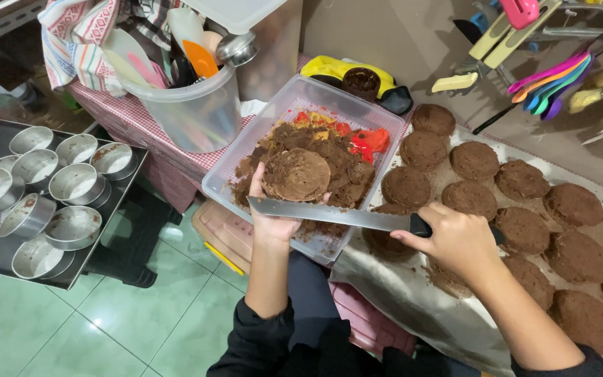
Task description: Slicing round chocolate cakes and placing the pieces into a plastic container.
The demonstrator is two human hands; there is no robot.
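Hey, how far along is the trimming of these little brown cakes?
Done, seemingly: a pile of brown scraps fills the clear tub, and the round tins stand emptied. In hand: the left hand holds one cake over the tub, the right hand holds the knife. Left: unclear; I can't tell which cakes on the sheet are trimmed.

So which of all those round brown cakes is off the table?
The round cake in the left hand, held over the clear plastic tub; the rest lie on the sheet.
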